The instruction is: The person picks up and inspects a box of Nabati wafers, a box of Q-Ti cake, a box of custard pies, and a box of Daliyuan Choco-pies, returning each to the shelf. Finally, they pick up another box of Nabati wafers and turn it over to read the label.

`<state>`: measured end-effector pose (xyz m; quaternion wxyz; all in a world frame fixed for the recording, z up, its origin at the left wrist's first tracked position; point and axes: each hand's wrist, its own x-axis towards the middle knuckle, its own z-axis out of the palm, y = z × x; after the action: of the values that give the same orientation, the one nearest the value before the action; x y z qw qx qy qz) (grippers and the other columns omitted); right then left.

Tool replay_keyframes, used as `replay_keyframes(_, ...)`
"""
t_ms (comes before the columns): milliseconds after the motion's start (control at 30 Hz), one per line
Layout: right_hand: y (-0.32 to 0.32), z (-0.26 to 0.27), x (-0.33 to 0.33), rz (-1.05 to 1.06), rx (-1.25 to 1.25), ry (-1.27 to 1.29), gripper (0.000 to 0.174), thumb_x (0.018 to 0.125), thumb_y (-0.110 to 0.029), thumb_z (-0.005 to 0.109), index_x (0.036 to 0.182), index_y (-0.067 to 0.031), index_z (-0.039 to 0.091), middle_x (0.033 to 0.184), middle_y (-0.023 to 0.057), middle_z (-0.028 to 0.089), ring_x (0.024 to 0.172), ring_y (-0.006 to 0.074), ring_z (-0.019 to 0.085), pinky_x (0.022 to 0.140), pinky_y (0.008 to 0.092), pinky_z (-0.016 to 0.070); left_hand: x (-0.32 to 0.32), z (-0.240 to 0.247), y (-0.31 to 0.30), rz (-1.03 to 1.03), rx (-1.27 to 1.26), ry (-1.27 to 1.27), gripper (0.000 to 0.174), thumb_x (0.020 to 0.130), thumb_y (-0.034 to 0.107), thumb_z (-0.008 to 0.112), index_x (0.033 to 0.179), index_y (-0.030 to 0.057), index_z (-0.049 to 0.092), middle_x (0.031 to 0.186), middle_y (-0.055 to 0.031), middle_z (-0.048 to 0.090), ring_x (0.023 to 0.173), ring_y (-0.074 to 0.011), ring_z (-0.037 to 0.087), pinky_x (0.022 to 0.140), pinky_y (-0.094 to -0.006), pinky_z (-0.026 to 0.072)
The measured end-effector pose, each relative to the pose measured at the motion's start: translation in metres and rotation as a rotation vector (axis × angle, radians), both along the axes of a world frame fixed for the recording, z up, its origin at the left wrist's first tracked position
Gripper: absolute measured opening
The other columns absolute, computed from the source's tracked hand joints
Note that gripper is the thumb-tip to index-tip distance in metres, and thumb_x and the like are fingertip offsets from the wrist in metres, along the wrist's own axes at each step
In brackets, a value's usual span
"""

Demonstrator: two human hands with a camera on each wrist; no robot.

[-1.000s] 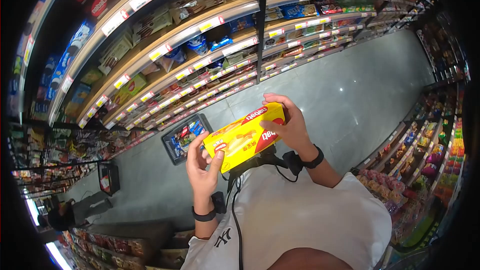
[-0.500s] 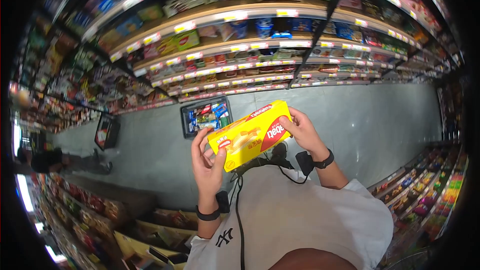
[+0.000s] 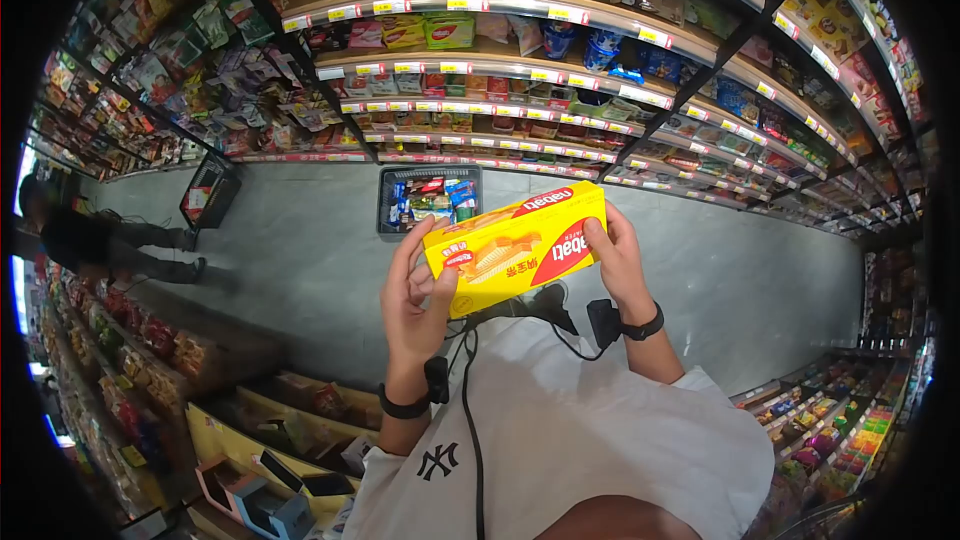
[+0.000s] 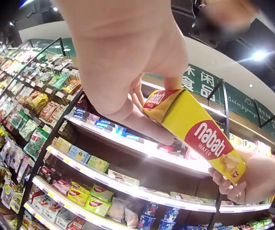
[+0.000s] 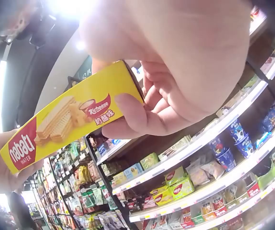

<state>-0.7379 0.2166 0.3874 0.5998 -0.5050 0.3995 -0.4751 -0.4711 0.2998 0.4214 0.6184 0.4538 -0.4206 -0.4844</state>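
A yellow and red wafer box [image 3: 525, 255] is held in front of the chest, tilted so its right end is higher in the head view. My left hand [image 3: 408, 305] grips the left end, thumb on the broad printed face and fingers behind. At the opposite end, my right hand [image 3: 622, 265] pinches the box, its thumb on the red logo. In the left wrist view the end of the wafer box [image 4: 195, 127] sits between thumb and fingers. The right wrist view shows the box's side [image 5: 72, 117] with wafers pictured on it.
A dark shopping basket [image 3: 430, 171] with several snack packs stands on the grey floor [image 3: 310, 240] beyond the box. Shelves of packaged snacks [image 3: 450, 32] line the aisle ahead. A person [image 3: 85, 240] and another basket [image 3: 212, 190] are at the left. Low display bins [image 3: 230, 440] stand at lower left.
The head view has swung left along the shelves, bringing the lower-left bins further into view. Both hands keep hold of the wafer box, which sits slightly higher and further right in the head view.
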Motion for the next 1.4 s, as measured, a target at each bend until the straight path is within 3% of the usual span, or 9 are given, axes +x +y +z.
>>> replay_keyframes(133, 0.002, 0.004, 0.0, 0.008, -0.094, 0.015, 0.046, 0.107, -0.029, 0.068, 0.138, 0.0011, 0.056, 0.12, 0.0045, 0.069, 0.107, 0.0099, 0.064, 0.093, 0.0269, 0.0521, 0.006, 0.005, 0.004, -0.049, -0.039, -0.158, 0.066, 0.101, 0.004, 0.063, 0.159, -0.0074, 0.034, 0.153, -0.0239, 0.052, 0.138, -0.0258, 0.056, 0.115, -0.037, 0.0461)
replay_keyframes(467, 0.02, 0.011, 0.006, 0.024, -0.053, 0.04, 0.055, 0.103, -0.028, 0.073, 0.144, 0.0024, 0.053, 0.128, 0.0068, 0.067, 0.115, 0.0135, 0.063, 0.1, 0.0296, 0.0505, 0.018, -0.009, 0.014, -0.043, -0.054, -0.033, 0.067, 0.099, 0.002, 0.065, 0.159, -0.0078, 0.036, 0.154, -0.023, 0.052, 0.139, -0.0259, 0.055, 0.116, -0.038, 0.0456)
replay_keyframes(633, 0.023, 0.01, 0.013, 0.012, -0.153, 0.059, 0.062, 0.102, -0.031, 0.075, 0.148, 0.0024, 0.051, 0.134, 0.0086, 0.066, 0.123, 0.0163, 0.061, 0.107, 0.0319, 0.0472, 0.029, -0.017, 0.019, -0.032, -0.116, -0.213, 0.065, 0.098, -0.001, 0.067, 0.158, -0.008, 0.041, 0.151, -0.023, 0.057, 0.137, -0.0258, 0.058, 0.116, -0.0378, 0.0454)
replay_keyframes(967, 0.03, 0.01, 0.018, 0.047, -0.109, 0.059, 0.057, 0.103, -0.029, 0.073, 0.146, 0.0016, 0.052, 0.129, 0.0071, 0.068, 0.117, 0.0139, 0.063, 0.102, 0.0297, 0.0508, 0.033, -0.017, 0.035, 0.012, -0.103, -0.142, 0.067, 0.096, 0.004, 0.075, 0.155, -0.0091, 0.046, 0.137, -0.0221, 0.067, 0.121, -0.0213, 0.067, 0.102, -0.0333, 0.0537)
replay_keyframes(1133, 0.033, 0.013, 0.019, 0.051, -0.09, 0.058, 0.053, 0.104, -0.027, 0.072, 0.145, 0.0013, 0.053, 0.125, 0.0059, 0.069, 0.112, 0.0117, 0.065, 0.096, 0.0272, 0.0531, 0.035, -0.015, 0.04, 0.004, -0.049, -0.145, 0.068, 0.095, 0.0, 0.073, 0.156, -0.0096, 0.044, 0.138, -0.0193, 0.066, 0.12, -0.0198, 0.067, 0.106, -0.033, 0.0517)
replay_keyframes(1267, 0.032, 0.008, 0.017, 0.065, -0.114, 0.082, 0.06, 0.103, -0.027, 0.072, 0.15, 0.0011, 0.049, 0.137, 0.0092, 0.064, 0.124, 0.0169, 0.061, 0.105, 0.0325, 0.0491, 0.031, -0.011, 0.043, 0.043, -0.035, -0.143, 0.068, 0.092, -0.004, 0.075, 0.154, -0.0083, 0.048, 0.137, -0.0188, 0.068, 0.122, -0.0209, 0.066, 0.108, -0.0341, 0.0508)
replay_keyframes(1333, 0.029, 0.005, 0.019, 0.058, -0.262, 0.11, 0.068, 0.102, -0.028, 0.074, 0.156, 0.0007, 0.045, 0.149, 0.0124, 0.058, 0.135, 0.021, 0.057, 0.113, 0.0361, 0.0447, 0.037, -0.022, 0.047, 0.068, -0.123, -0.322, 0.067, 0.087, -0.007, 0.078, 0.15, -0.0062, 0.054, 0.135, -0.0188, 0.069, 0.124, -0.0233, 0.066, 0.11, -0.0356, 0.0492)
replay_keyframes(1400, 0.03, 0.009, 0.02, 0.139, -0.247, 0.015, 0.075, 0.101, -0.03, 0.074, 0.161, -0.001, 0.04, 0.16, 0.0147, 0.048, 0.146, 0.0246, 0.048, 0.12, 0.0388, 0.0376, 0.042, -0.025, 0.05, 0.075, -0.21, -0.411, 0.064, 0.083, -0.01, 0.08, 0.143, -0.004, 0.061, 0.133, -0.0185, 0.071, 0.126, -0.0265, 0.066, 0.112, -0.0377, 0.048)
